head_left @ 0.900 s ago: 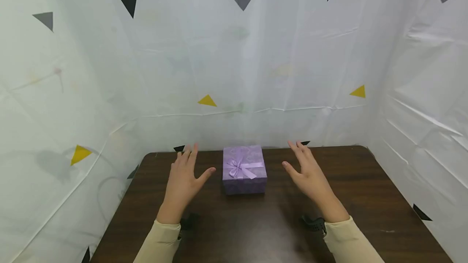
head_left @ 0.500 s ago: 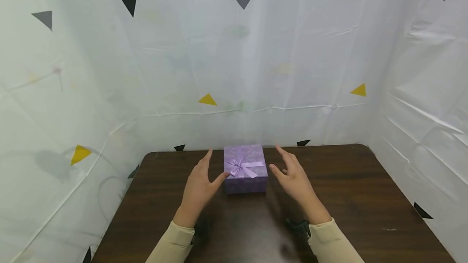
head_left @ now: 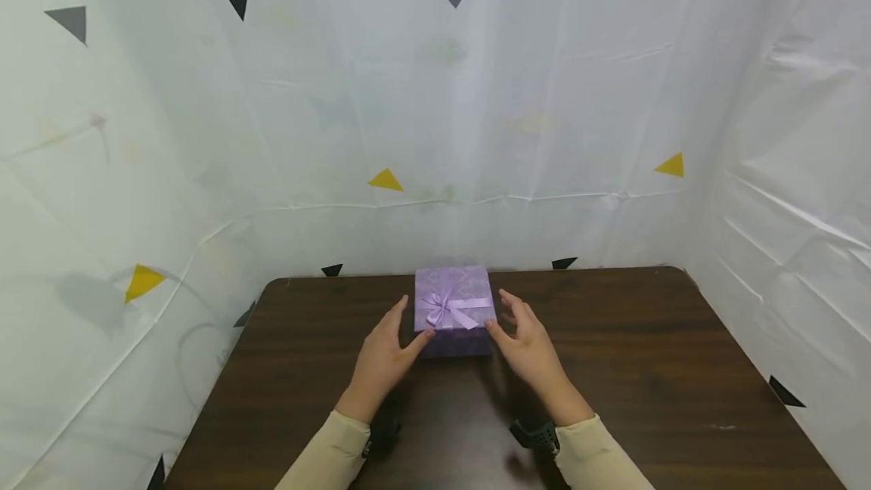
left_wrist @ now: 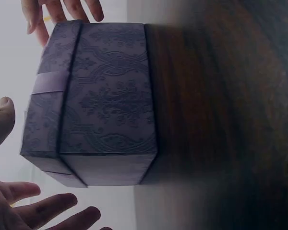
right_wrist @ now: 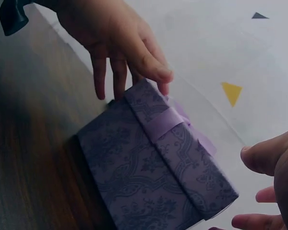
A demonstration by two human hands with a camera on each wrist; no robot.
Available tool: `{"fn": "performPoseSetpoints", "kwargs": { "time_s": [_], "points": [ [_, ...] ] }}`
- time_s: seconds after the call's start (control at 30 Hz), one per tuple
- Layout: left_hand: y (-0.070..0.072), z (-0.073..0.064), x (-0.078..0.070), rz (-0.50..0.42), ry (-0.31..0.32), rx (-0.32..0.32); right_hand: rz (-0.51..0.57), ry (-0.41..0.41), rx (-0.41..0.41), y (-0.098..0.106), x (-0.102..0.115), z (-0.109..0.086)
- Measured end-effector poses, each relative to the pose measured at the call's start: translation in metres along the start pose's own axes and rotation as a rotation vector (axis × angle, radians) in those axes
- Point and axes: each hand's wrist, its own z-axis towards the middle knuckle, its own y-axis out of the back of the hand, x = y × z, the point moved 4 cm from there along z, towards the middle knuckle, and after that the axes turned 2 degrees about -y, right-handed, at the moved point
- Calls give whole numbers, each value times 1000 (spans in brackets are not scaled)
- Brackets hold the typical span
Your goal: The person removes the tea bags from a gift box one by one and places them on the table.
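Observation:
A lidded purple gift box (head_left: 457, 340) with an embossed floral pattern rests on the dark wooden table. Its lid carries a lilac ribbon bow (head_left: 444, 311). My left hand (head_left: 381, 360) is at the box's left side, fingers spread and thumb near the front left corner. On the opposite side is my right hand (head_left: 534, 354), its fingers loosely extended and its thumb by the front right edge. In the left wrist view, a gap shows between the left fingers (left_wrist: 50, 206) and the box. Whether either hand touches the box elsewhere, I cannot tell.
The brown wooden table (head_left: 646, 369) extends around the box, which sits near its back edge. A white sheet (head_left: 544, 97) printed with black, grey and yellow triangles hangs behind and along both sides. A dark strap (head_left: 534, 435) is around the right wrist.
Both hands have moved inward from either side, closing the distance to the gift box. The box itself stays in place on the table; the head view has shifted slightly.

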Motion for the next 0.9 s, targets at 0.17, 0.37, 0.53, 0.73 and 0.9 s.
{"fn": "performPoseSetpoints", "kwargs": {
  "time_s": [0.17,0.37,0.53,0.73,0.9],
  "points": [
    [-8,0,0,-22,-24,-7,-30,-21,11,2,-2,-5],
    [-12,1,-4,-31,-61,15,-49,-12,14,0,-5,-6],
    [-13,1,3,-7,-46,37,-15,-23,29,-6,-6,-5],
    [-14,-4,6,-23,-40,55,21,-11,43,-9,-6,-5],
    [-13,-5,5,-81,-54,38,-28,22,27,-5,-4,-6]
  ]
}}
